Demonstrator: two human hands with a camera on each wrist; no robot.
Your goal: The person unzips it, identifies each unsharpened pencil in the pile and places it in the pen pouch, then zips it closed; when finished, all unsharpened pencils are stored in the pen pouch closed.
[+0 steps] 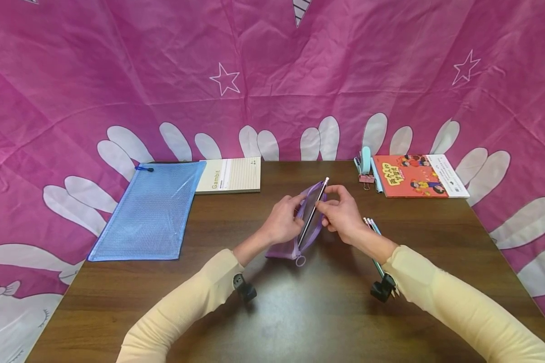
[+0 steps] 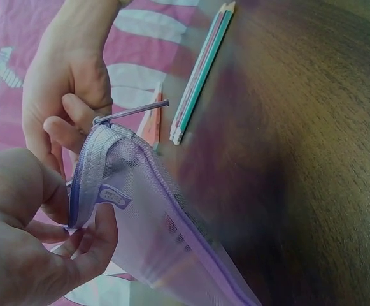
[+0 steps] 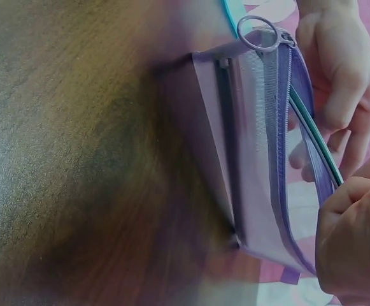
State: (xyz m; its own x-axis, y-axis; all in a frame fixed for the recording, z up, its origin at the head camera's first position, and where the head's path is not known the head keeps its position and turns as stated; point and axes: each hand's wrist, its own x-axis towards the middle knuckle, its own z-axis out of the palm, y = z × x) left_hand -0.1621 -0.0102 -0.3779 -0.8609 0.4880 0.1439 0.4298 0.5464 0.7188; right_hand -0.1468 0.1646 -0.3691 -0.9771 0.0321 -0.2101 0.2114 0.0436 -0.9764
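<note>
A purple mesh pencil pouch [image 1: 285,250] lies at the middle of the brown table [image 1: 300,312], with its zip open. My left hand [image 1: 285,220] grips the pouch's left edge and holds the mouth apart. My right hand [image 1: 340,212] pinches a dark pencil [image 1: 319,199] that slants down into the opening, its far end sticking out. The right wrist view shows the pencil [image 3: 315,137] lying along the zip beside the ring pull [image 3: 261,32]. In the left wrist view my left hand [image 2: 32,242] holds the pouch [image 2: 146,217].
Several pencils [image 1: 373,232] lie just right of my right hand. A blue mesh zip bag [image 1: 150,212] and a Gambit notepad [image 1: 229,175] sit at the back left. A red book [image 1: 418,175], a binder clip [image 1: 366,178] and a pale blue item [image 1: 366,158] are at the back right.
</note>
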